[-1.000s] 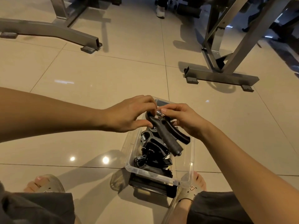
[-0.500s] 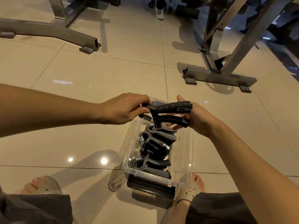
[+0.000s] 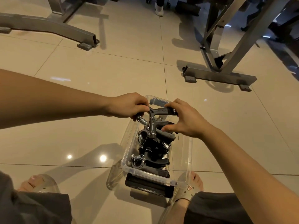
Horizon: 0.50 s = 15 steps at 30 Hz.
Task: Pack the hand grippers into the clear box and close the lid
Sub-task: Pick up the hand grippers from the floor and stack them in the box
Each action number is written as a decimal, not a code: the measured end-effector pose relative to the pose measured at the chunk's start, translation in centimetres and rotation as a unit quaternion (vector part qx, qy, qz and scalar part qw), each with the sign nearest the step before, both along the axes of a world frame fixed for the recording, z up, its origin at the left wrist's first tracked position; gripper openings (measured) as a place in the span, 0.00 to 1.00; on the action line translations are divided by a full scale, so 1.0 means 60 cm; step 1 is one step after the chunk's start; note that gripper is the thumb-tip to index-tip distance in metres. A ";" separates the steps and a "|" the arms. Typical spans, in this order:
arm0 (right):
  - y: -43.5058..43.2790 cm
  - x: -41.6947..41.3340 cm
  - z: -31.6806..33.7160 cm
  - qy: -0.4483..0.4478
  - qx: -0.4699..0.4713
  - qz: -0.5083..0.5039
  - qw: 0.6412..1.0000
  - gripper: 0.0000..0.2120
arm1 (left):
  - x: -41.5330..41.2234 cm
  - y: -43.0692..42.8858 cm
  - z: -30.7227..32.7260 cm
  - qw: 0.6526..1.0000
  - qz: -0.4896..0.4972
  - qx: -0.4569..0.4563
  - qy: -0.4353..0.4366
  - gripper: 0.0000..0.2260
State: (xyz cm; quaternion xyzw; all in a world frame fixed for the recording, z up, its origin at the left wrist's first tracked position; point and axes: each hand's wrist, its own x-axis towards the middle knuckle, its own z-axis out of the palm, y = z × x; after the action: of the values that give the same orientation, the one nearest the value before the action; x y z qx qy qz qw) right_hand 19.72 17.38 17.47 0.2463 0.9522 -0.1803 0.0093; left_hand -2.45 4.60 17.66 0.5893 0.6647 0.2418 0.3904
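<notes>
A clear plastic box (image 3: 188,152) stands on the tiled floor between my feet, with several black hand grippers (image 3: 152,152) and their steel springs piled inside. Both hands hold one more black hand gripper (image 3: 152,122) over the far end of the box. My left hand (image 3: 129,105) pinches its spring end. My right hand (image 3: 186,120) grips its two handles, fingers over the upper one and thumb under the lower. A dark flat piece (image 3: 148,186), maybe the lid, lies under the box's near end.
Grey steel gym frames stand on the floor at the far left (image 3: 64,29) and far right (image 3: 218,75). Another person's white shoe (image 3: 159,11) shows at the top. My sandalled feet (image 3: 189,188) flank the box.
The held gripper has turned from handles pointing toward me to lying crosswise, then come down closer to the pile. My right hand has shifted from its spring end to its handles.
</notes>
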 end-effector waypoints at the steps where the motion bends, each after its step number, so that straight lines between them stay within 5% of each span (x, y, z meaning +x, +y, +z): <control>1: -0.001 -0.001 -0.007 -0.007 0.046 0.011 0.999 0.39 | 0.001 0.002 -0.002 1.000 0.007 -0.013 -0.015 0.09; 4: -0.003 -0.001 -0.026 -0.021 0.109 0.023 0.994 0.36 | 0.000 0.008 -0.016 0.998 0.023 -0.045 -0.027 0.09; 6: -0.005 0.001 -0.047 -0.055 0.118 0.008 0.991 0.31 | -0.009 0.006 -0.036 0.996 -0.005 -0.037 0.083 0.15; 9: -0.016 0.005 -0.096 -0.126 0.081 -0.058 0.987 0.26 | -0.018 -0.015 -0.068 0.953 -0.103 -0.037 0.281 0.39; 11: -0.027 0.004 -0.136 -0.155 0.055 -0.089 0.982 0.26 | -0.016 -0.028 -0.085 0.923 -0.163 -0.058 0.345 0.48; 15: -0.044 -0.010 -0.193 -0.184 0.038 -0.127 0.974 0.27 | -0.016 -0.032 -0.099 0.900 -0.195 -0.049 0.386 0.52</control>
State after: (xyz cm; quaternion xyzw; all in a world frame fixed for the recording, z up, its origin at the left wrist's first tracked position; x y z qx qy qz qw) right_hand 19.10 14.72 5.87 0.3945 0.9012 -0.0954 0.1518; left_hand -3.39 2.68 11.75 0.7347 0.6457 -0.1188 0.1709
